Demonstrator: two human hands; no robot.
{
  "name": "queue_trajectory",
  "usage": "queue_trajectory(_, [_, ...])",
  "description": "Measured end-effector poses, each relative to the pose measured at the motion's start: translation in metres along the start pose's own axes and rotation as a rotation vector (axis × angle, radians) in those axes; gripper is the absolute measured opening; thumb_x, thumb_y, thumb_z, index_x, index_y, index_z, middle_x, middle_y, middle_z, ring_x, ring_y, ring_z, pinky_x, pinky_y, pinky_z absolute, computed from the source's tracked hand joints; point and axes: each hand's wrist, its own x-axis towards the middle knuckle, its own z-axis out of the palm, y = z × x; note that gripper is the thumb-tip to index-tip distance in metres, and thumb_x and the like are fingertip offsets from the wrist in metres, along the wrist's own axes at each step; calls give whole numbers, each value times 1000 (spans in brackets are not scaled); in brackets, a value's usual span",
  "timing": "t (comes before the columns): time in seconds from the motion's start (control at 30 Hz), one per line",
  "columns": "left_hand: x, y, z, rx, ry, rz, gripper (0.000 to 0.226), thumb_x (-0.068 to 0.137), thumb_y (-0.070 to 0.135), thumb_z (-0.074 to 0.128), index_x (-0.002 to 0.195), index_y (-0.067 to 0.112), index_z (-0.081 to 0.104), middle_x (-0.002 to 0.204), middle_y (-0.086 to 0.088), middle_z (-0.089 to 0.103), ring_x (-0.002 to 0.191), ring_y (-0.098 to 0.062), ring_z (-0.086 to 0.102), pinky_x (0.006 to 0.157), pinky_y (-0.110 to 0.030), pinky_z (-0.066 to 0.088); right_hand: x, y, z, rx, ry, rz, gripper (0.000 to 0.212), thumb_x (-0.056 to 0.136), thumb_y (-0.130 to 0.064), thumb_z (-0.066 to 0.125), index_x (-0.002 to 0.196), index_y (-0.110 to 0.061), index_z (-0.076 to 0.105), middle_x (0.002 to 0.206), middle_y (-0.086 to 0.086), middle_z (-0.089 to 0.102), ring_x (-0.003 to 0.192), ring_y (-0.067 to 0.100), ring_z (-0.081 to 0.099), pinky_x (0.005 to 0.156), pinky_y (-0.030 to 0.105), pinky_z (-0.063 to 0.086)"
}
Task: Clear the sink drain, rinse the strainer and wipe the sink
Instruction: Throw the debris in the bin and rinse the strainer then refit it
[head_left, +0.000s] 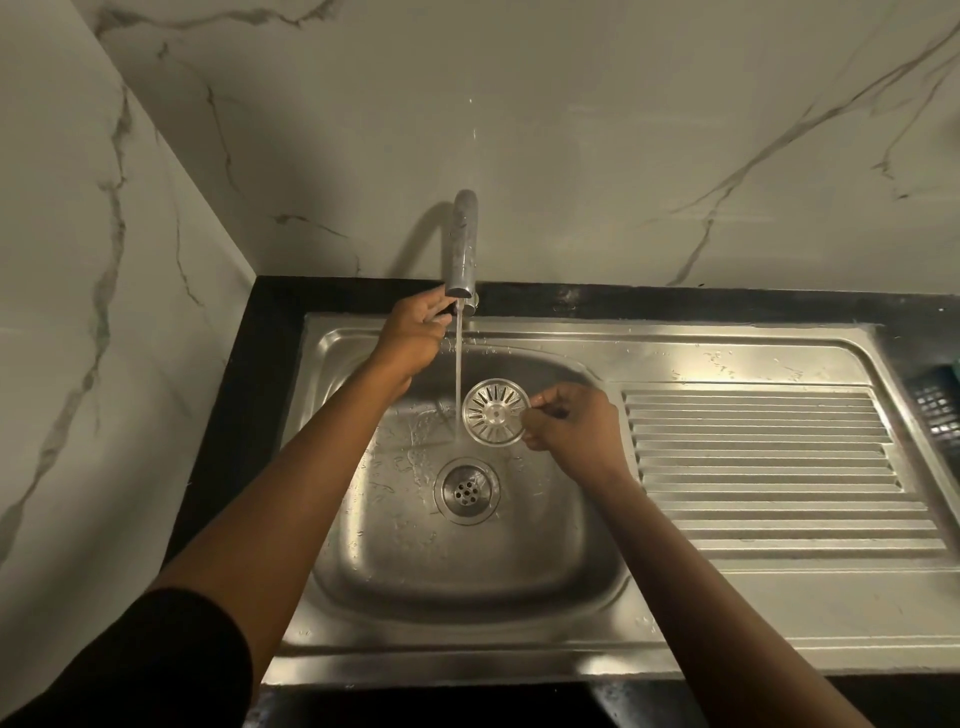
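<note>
Right hand (576, 431) first: the fingers (540, 402) are pinched on the rim of the round perforated steel strainer (495, 412), holding it tilted up over the basin, just beside the thin stream of water (458, 374) rather than squarely under it, as far as I can tell. The left hand (415, 332) is up at the base of the curved chrome tap (462, 244), fingers curled around something dark there, probably the handle, though the spout hides most of it, so I can't say how firm that grip is.

Moving outward, the round metal drain (468, 491) sits open in the bottom of the stainless steel sink (467, 582) and looks clear of gunk. The basin floor is wet with droplets all over. A ribbed drainboard (769, 467) runs off to the right, and the whole thing sits in a black tabletop (249, 364) against marble-look wall tiles.

Progress-wise, I'd say the drain-clearing part looks done, since the strainer is out and the hole looks clean. The rinse is the step in hand. Wiping the sink is left, and I don't see a cloth or sponge for it.
</note>
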Motion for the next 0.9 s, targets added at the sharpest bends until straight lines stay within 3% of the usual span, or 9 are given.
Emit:
queue_trajectory(0.07, [-2, 3, 1, 14, -37, 30, 57, 100, -15, 47, 127, 31, 67, 161, -2, 53, 148, -20, 51, 121, -42, 43, 0, 0, 0, 18, -3, 6, 8, 87, -9, 80, 86, -15, 74, 69, -1, 78, 59, 16, 77, 63, 34, 67])
queue_trajectory(0.17, [-4, 4, -2, 58, -79, 46, 60, 98, -16, 44, 144, 19, 61, 165, -2, 48, 152, -20, 44, 124, -42, 39, 1, 0, -1, 35, 0, 13, 9, 88, -9, 80, 84, -15, 74, 71, -5, 78, 60, 16, 77, 63, 33, 67])
queue_trajectory(0.3, [-16, -1, -8, 123, -102, 41, 64, 100, -10, 53, 158, 18, 48, 165, -2, 47, 146, -19, 49, 112, -32, 44, 2, 1, -2, 62, 6, 30, 10, 87, -9, 80, 84, -17, 74, 72, -4, 78, 60, 17, 77, 63, 33, 67])
queue_trajectory(0.37, [-28, -12, -6, 91, -63, 24, 53, 101, 0, 61, 151, 15, 56, 154, -7, 60, 136, -20, 60, 110, -36, 51, 2, 3, -1, 69, 11, 30, 10, 87, -9, 80, 84, -16, 74, 71, -2, 78, 60, 17, 77, 63, 34, 67])
queue_trajectory(0.43, [-43, -25, -3, 53, -36, -8, 36, 102, 8, 67, 138, 12, 67, 130, -11, 75, 116, -26, 73, 95, -33, 62, 2, 6, 1, 66, 19, 31, 10, 87, -10, 81, 85, -16, 74, 70, -3, 78, 60, 17, 77, 63, 34, 67])
queue_trajectory(0.5, [-59, -35, -2, 27, -55, -35, 23, 101, 13, 69, 123, 12, 74, 111, -9, 79, 98, -26, 77, 80, -26, 64, 2, 9, 3, 67, 23, 36, 10, 87, -10, 81, 85, -17, 74, 69, -2, 78, 59, 16, 77, 63, 34, 67])
queue_trajectory(0.57, [-74, -43, 0, -21, -89, -64, 15, 102, 14, 68, 114, 12, 76, 99, -10, 80, 89, -26, 77, 77, -31, 65, 2, 12, 6, 65, 18, 39, 9, 88, -10, 81, 86, -17, 74, 70, -1, 78, 60, 16, 77, 64, 34, 67])
queue_trajectory(0.67, [-95, -50, 3, -51, -89, -90, 15, 100, 17, 71, 111, 10, 78, 93, -15, 81, 80, -26, 78, 75, -35, 65, 1, 16, 12, 80, 13, 55, 9, 88, -10, 81, 87, -16, 74, 71, 1, 78, 61, 17, 78, 65, 35, 67])
queue_trajectory(0.9, [-109, -71, 8, -25, 28, -145, 13, 95, 5, 75, 107, -1, 78, 85, -23, 79, 71, -26, 76, 66, -29, 66, -5, 31, 30, 77, -40, 112, 12, 87, -7, 81, 83, -17, 76, 72, -1, 79, 62, 19, 78, 66, 34, 67])
